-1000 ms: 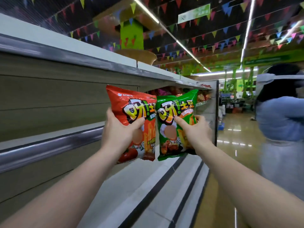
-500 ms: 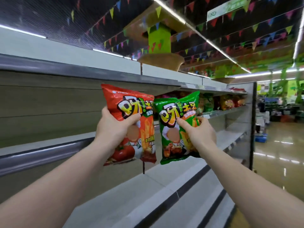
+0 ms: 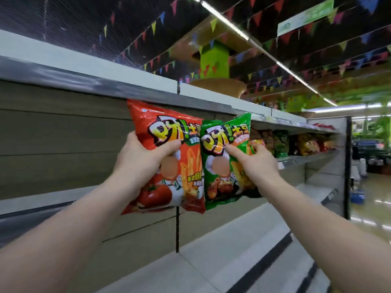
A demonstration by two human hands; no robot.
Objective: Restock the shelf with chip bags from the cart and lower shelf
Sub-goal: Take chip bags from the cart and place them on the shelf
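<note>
My left hand (image 3: 141, 159) grips the red chip bag (image 3: 169, 157), thumb across its front and fingers curled behind, the bag standing upright at about 1 o'clock from that hand. My right hand (image 3: 254, 163) pinches the green chip bag (image 3: 224, 161), which sits at 9 o'clock from it, touching the red bag's right edge. Both bags hang in front of the bare shelf (image 3: 63, 199). More bags (image 3: 296, 142) fill the shelf at 3 o'clock.

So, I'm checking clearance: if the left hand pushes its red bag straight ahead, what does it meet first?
Probably the shelf's back panel; nothing shows between it and the left hand with the red bag.
</note>
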